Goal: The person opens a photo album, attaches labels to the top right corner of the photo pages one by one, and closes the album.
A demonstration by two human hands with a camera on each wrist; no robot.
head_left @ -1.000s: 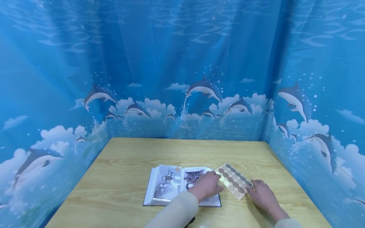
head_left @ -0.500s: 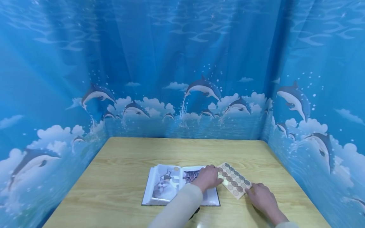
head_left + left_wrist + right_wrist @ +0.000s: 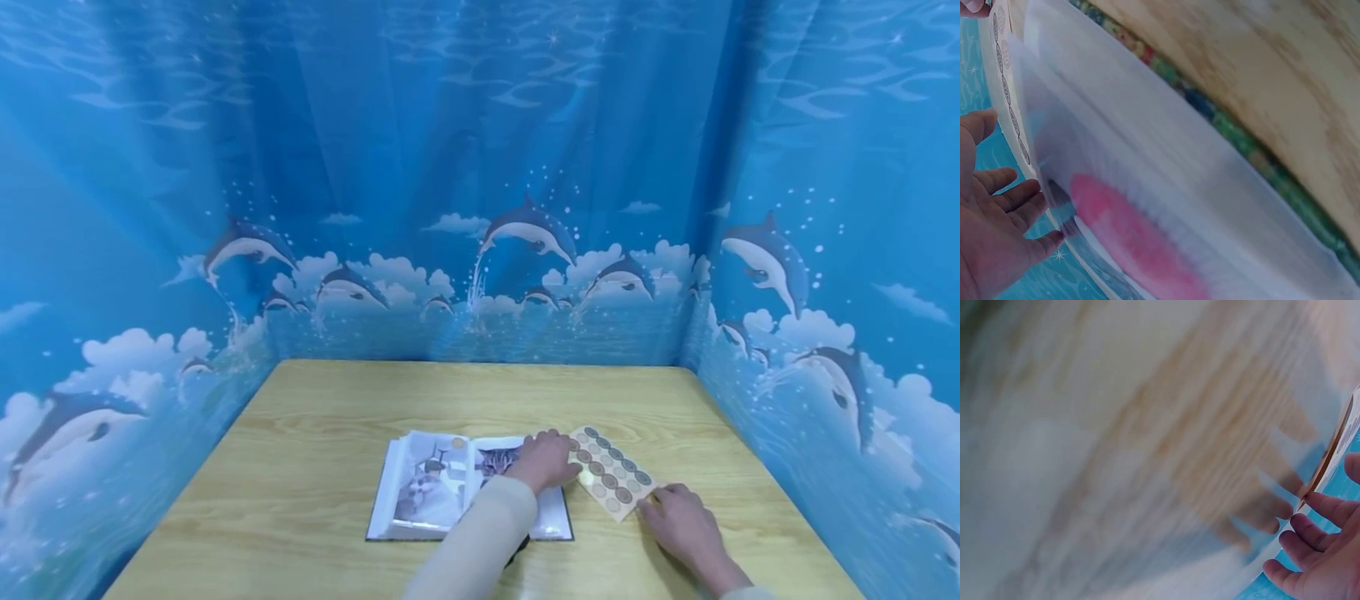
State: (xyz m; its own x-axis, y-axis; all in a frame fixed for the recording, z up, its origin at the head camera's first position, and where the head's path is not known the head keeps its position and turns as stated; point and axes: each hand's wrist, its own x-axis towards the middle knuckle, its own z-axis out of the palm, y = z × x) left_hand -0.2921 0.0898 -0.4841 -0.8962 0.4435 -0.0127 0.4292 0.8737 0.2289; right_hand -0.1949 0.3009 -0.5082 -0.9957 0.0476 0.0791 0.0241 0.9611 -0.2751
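An open photo album (image 3: 382,492) with plastic-covered pages shows cat pictures. My left hand (image 3: 546,458) lies over its right page, fingers spread toward the outer edge. In the left wrist view these fingertips (image 3: 1038,187) are right at the raised page edge, beside a picture with a pink oval. A pale sheet of round stickers (image 3: 609,475), grey and brown, lies slantwise right of the album. Thumb and forefinger of my right hand (image 3: 686,521) pinch its near right corner; in the right wrist view its edge (image 3: 1334,447) sits slightly up from the tabletop.
The wooden table (image 3: 337,400) stretches behind and to both sides of the album. A blue dolphin curtain (image 3: 375,208) hangs along the back and sides. On the album's left page is one small round tan sticker (image 3: 458,443). My left sleeve (image 3: 480,533) crosses the album's front edge.
My left hand has slid slightly up along the right page, covering more of the cat picture. My right hand stays at the sheet's corner. The whole head view has drifted slightly.
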